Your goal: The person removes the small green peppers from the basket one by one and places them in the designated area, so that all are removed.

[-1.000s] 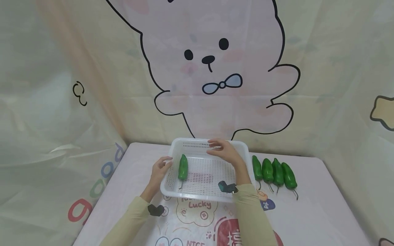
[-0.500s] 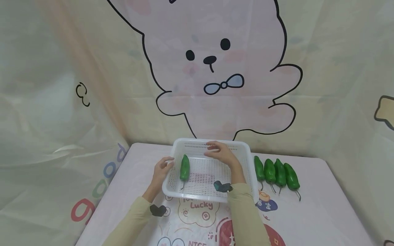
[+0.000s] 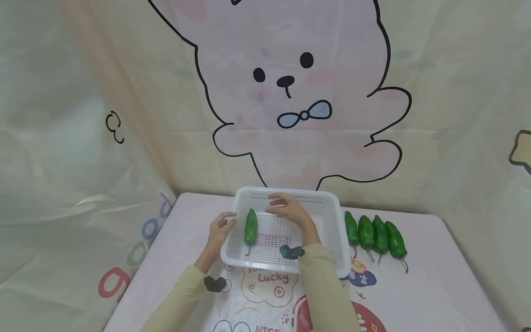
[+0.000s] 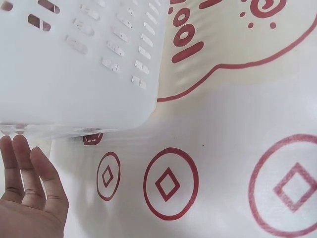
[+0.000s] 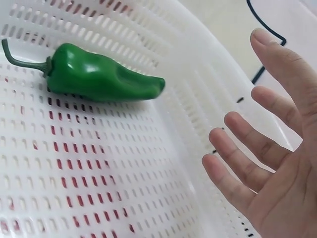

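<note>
A white perforated plastic basket (image 3: 286, 266) stands on the table, with one green pepper (image 3: 250, 227) lying in its left part, stem toward the near side. My left hand (image 3: 217, 230) is at the basket's left side, its relaxed fingertips right at the wall; the left wrist view shows these fingers (image 4: 42, 173) fairly straight. Over the far middle of the basket hovers my right hand (image 3: 292, 211), holding nothing. In the right wrist view its fingers (image 5: 247, 171) are spread and slightly bent, apart from the pepper, whose pointed tip faces the hand.
Several more green peppers (image 3: 380, 234) lie in a row on the table just right of the basket, stems toward the near side. The table covering (image 3: 431, 276) has printed drawings. A cloth wall (image 3: 448, 175) with a cartoon animal rises behind the table's far edge.
My right hand has moved left over the basket, closer to the pepper inside. The left hand stays at the basket's left side. The whole head view has shifted slightly.
</note>
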A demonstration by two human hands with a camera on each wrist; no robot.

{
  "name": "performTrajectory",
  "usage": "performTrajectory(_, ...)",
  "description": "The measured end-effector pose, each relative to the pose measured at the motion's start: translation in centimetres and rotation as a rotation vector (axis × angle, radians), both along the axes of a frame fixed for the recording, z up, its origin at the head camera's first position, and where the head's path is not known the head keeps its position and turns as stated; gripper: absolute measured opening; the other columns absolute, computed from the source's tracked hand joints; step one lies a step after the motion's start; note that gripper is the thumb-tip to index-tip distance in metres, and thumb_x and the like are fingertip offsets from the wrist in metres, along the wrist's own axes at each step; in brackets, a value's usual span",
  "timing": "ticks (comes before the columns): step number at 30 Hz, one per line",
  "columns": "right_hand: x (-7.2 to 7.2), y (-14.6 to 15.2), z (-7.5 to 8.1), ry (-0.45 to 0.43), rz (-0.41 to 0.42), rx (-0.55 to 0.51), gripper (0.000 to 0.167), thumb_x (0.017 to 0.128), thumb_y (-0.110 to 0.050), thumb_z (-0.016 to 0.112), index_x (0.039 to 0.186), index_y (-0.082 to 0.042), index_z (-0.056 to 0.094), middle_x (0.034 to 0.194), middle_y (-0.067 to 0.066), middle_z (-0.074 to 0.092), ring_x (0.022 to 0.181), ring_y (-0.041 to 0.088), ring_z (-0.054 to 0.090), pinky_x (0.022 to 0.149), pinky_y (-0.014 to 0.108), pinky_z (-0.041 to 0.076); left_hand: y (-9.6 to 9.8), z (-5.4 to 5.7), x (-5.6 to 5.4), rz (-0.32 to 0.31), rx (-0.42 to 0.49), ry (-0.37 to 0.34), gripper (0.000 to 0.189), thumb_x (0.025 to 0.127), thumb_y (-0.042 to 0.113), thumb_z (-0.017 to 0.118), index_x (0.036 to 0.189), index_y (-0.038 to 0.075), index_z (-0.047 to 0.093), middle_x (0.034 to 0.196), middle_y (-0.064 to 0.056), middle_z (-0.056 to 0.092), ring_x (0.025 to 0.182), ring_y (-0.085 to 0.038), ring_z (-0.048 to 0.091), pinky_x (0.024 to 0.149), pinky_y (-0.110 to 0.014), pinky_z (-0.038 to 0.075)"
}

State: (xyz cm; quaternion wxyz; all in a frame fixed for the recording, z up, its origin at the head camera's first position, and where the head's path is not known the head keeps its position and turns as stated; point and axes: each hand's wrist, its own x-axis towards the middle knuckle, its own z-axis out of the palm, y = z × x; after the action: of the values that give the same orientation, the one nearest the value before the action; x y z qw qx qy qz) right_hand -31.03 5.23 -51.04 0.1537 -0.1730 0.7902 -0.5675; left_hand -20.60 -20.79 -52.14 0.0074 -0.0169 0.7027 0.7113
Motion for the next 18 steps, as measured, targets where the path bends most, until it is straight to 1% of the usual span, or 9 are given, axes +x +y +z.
performTrajectory(5,-0.1,-0.9,-0.7,-0.027,0.037,-0.010,0.068,0.087,-0.033,0.082,0.145,-0.011,0.055,0.139,0.018,0.057,0.125,0.033,0.056,0.096,0.047,0.056,0.2,0.1,0.1,0.002,0.001,-0.001,0.035,0.107,0.013,0.053,0.137,-0.005,0.051,0.132,-0.036,0.051,0.117,-0.056,0.055,0.091,-0.057,0.057)
performTrajectory(9,-0.2,-1.4,-1.4,-0.054,0.038,0.031,0.070,0.085,-0.035,0.084,0.146,-0.015,0.055,0.140,0.017,0.057,0.124,0.032,0.056,0.096,0.048,0.056,0.2,0.2,0.1,-0.003,0.000,0.003,0.035,0.107,0.013,0.053,0.137,-0.005,0.050,0.133,-0.036,0.051,0.117,-0.056,0.055,0.091,-0.058,0.056)
performTrajectory(14,-0.2,-2.3,-1.9,-0.053,0.039,0.073,0.069,0.086,-0.032,0.083,0.147,-0.015,0.054,0.139,0.017,0.057,0.123,0.033,0.057,0.094,0.046,0.057,0.1,0.1,0.0,-0.014,-0.001,0.009,0.038,0.107,0.015,0.053,0.139,-0.006,0.048,0.137,-0.037,0.048,0.120,-0.056,0.053,0.093,-0.059,0.055)
performTrajectory(18,-0.3,-2.9,-2.3,-0.047,0.056,0.071,0.070,0.087,-0.028,0.083,0.148,-0.012,0.053,0.139,0.020,0.056,0.124,0.036,0.056,0.091,0.046,0.059,0.1,0.1,0.0,-0.011,-0.007,-0.004,0.039,0.107,0.016,0.054,0.139,-0.005,0.048,0.137,-0.036,0.048,0.121,-0.055,0.053,0.095,-0.058,0.054)
